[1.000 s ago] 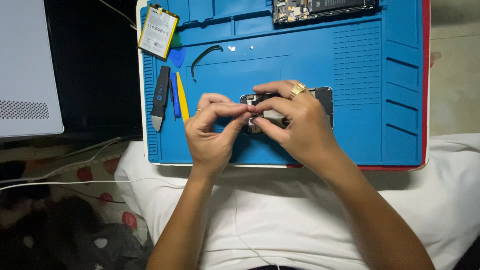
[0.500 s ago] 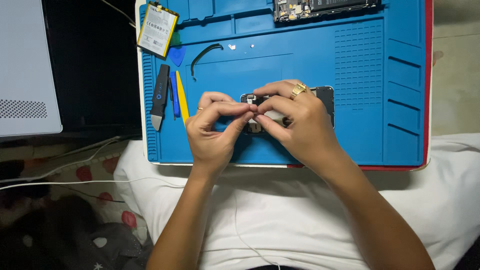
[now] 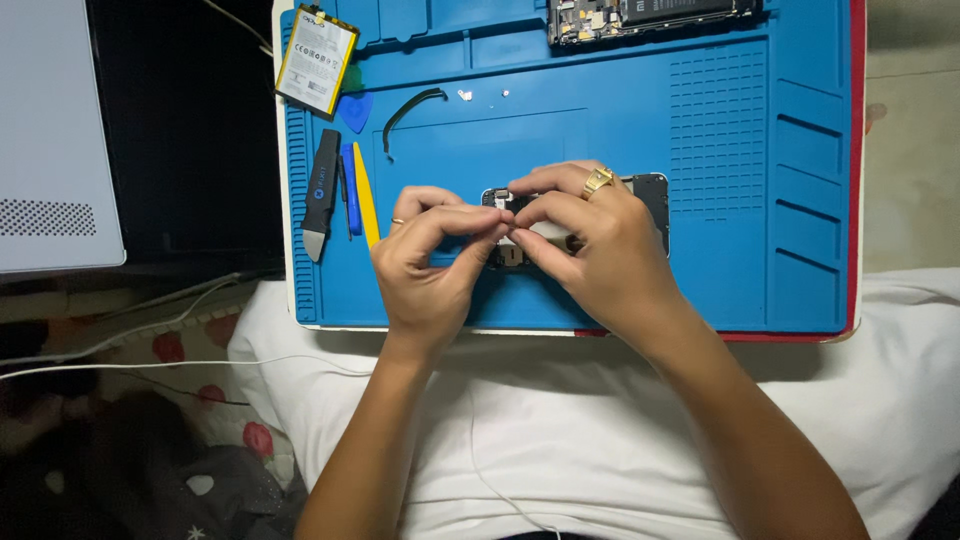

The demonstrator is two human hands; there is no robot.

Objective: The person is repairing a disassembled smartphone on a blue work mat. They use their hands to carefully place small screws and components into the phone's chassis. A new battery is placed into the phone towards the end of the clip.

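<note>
— What are my hands doing?

— I have the left hand (image 3: 432, 262) curled, thumb and forefinger pinched together on the top edge of the phone (image 3: 580, 215). My right hand (image 3: 592, 250) meets it fingertip to fingertip, also pinched shut on the same spot; a gold ring (image 3: 598, 181) shows on one finger.

— Where does the phone lie?

— Flat on the blue mat (image 3: 720, 150), opened up, mostly hidden under my right hand. Only its left end and its dark right corner show. Whatever small part I grip between the fingertips, I cannot tell.

— What else is around?

— Left of my left hand, a black pry tool (image 3: 321, 194), a blue one (image 3: 350, 188) and a yellow one (image 3: 366, 196) lie side by side. A battery (image 3: 317, 58) rests at the mat's top left corner, a blue pick (image 3: 354, 110) just below it, a curved black strip (image 3: 408, 108) beside that. Another opened phone (image 3: 650, 17) sits at the top edge. The mat rests on a white pillow (image 3: 900, 400).
</note>
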